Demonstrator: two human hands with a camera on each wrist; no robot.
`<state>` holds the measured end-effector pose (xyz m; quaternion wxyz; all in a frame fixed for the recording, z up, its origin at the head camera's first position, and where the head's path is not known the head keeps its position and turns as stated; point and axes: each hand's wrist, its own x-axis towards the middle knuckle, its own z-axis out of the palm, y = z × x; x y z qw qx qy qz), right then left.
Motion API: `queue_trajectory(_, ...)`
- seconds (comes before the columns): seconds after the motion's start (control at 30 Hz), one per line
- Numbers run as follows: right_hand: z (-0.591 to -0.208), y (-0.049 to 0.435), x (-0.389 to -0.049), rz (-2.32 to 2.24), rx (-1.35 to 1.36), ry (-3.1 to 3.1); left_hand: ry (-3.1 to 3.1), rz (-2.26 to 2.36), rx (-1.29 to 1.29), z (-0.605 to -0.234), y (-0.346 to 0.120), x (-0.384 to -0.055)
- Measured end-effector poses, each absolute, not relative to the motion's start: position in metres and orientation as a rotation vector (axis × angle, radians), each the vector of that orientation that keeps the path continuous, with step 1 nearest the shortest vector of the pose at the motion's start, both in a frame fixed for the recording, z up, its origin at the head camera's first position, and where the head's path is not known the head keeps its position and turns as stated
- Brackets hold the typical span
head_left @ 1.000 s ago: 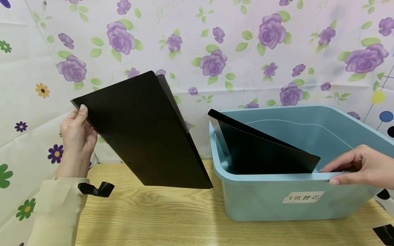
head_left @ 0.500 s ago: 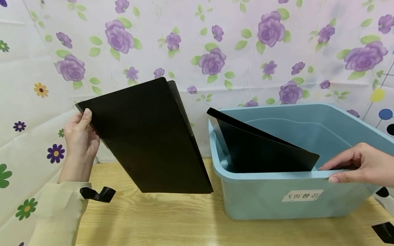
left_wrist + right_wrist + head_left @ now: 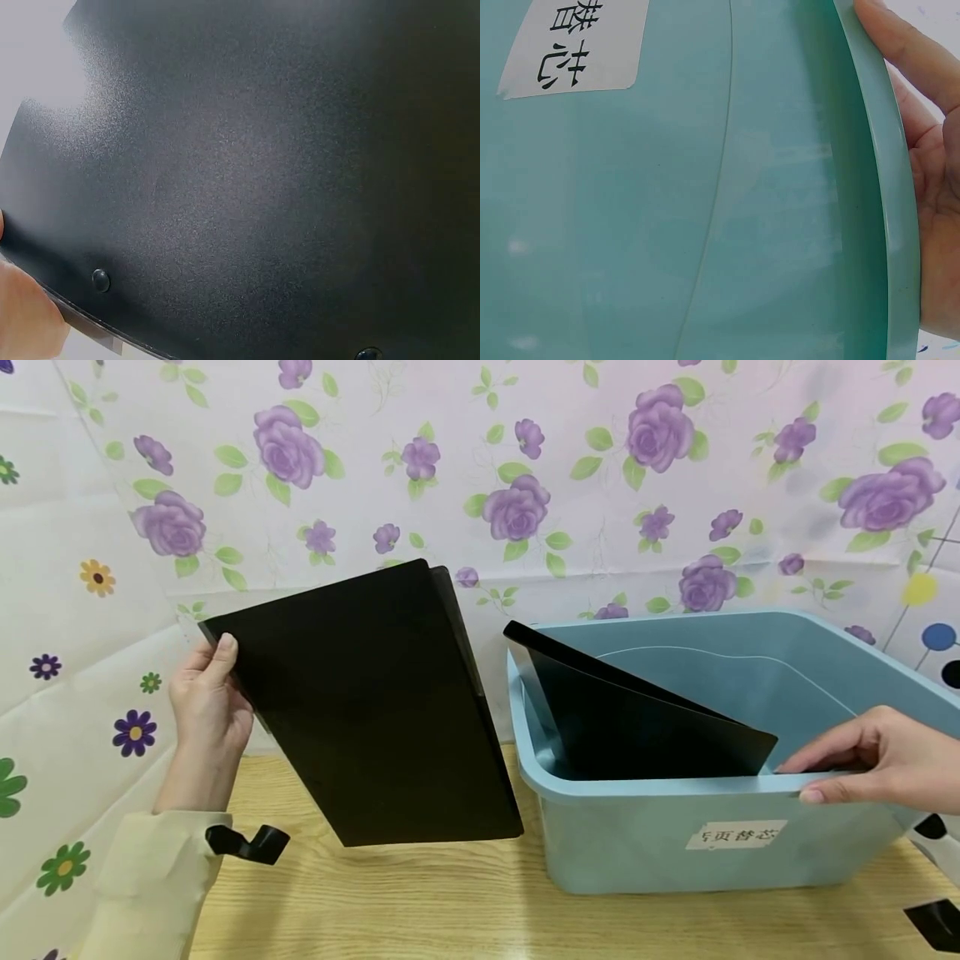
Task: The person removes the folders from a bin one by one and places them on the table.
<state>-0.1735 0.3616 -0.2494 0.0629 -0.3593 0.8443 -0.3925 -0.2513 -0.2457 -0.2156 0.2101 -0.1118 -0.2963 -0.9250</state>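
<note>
My left hand [image 3: 212,702] grips a black file folder [image 3: 367,718] by its left edge, thumb on the near cover. The folder is tilted in the air left of the bin. In the left wrist view the folder's cover [image 3: 225,165] fills most of the picture, with two small rivets near the held edge. A light blue plastic bin [image 3: 622,847] stands on the right. Its front rim is pinched by my right hand [image 3: 877,764], thumb outside and fingers inside. Another black folder [image 3: 645,727] leans inside the bin, its upper left corner above the rim.
The bin stands on a wood-grain table [image 3: 420,910]. A white paper label [image 3: 737,835] with printed characters is on its front wall. Behind the table hangs a flowered cloth [image 3: 450,460]; another patterned cloth [image 3: 60,643] is at the left.
My left hand has moved a little right and down with the folder, whose top edge sits lower. The right hand stays on the bin's rim, and the folder inside has not moved.
</note>
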Motion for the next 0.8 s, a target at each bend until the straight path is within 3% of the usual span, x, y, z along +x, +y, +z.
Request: queue_trajectory(0.8, -0.25, 0.362, -0.174, -1.185, -1.083, 2.562, -1.043, -2.251, -0.232, -0.233, -0.235, -0.252)
